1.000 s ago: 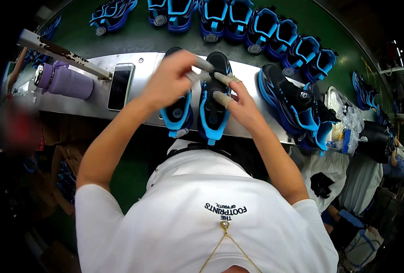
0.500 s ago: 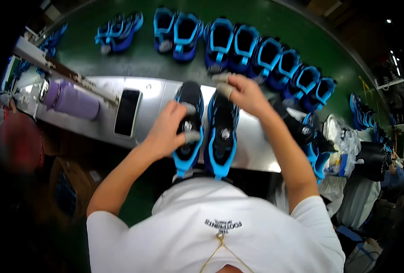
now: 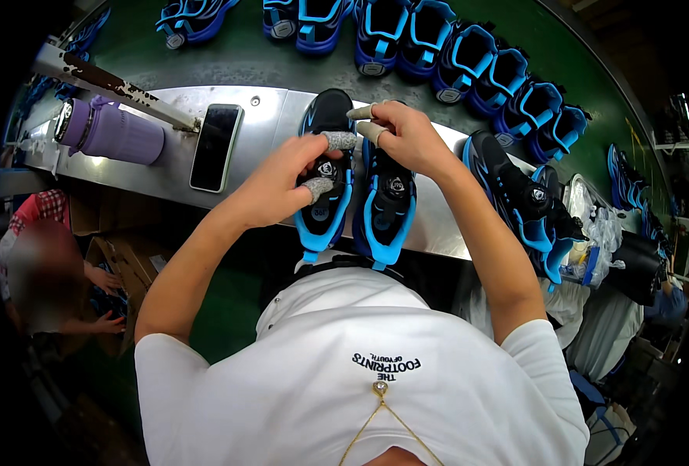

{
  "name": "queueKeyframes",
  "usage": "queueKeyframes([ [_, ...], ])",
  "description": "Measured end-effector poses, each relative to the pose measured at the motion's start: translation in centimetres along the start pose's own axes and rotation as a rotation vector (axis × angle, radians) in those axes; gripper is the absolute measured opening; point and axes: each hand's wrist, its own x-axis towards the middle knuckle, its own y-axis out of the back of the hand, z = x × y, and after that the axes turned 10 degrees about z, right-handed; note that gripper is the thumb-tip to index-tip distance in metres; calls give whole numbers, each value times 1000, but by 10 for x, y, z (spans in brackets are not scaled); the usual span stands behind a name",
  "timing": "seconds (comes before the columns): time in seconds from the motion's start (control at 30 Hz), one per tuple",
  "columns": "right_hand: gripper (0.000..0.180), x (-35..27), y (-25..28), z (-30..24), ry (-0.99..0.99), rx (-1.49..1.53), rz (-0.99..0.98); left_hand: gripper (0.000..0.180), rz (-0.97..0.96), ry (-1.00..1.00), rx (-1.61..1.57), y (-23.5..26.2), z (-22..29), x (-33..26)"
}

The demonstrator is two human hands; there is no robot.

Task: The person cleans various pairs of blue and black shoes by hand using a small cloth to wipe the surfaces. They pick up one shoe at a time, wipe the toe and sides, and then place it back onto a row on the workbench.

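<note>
Two black-and-blue sneakers with dial closures lie side by side on the metal table edge, toes away from me. My left hand [image 3: 290,175] is closed over the left sneaker [image 3: 330,113], thumb and index finger on either side of its dial, with grey covers on both. My right hand [image 3: 406,136] is above the toe end of the right sneaker [image 3: 391,210]. Its thumb and index finger, in pale covers, stretch slightly apart toward the left sneaker's toe edge. Whether those tips touch it, I cannot tell. The right sneaker's toe is partly hidden under this hand.
Several more sneakers [image 3: 426,46] line the green surface beyond. Another pair [image 3: 507,182] lies right of my forearm, beside clear plastic bags [image 3: 593,217]. Left are a phone [image 3: 217,147], a purple bottle [image 3: 119,132] and a rusty metal bar [image 3: 119,89]. A person's hands [image 3: 107,295] are by a cardboard box [image 3: 131,260].
The whole view has shifted, so the table appears higher. My right hand has moved left, closer to the left sneaker's toe. My left index finger has slid rightward across that sneaker.
</note>
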Motion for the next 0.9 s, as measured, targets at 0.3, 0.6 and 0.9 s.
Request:
queueKeyframes([
  [0.3, 25, -7, 3, -5, 6, -88, -18, 51, -41, 7, -39, 9, -10, -1],
  [0.6, 33, -19, -1, -37, 334, -23, -237, 24, 122, 683, -704, -7, 9, -59],
  [0.9, 36, -40, -32, -43, 240, -235, -38, 28, 369, 688, -1245, -57, 14, -57],
])
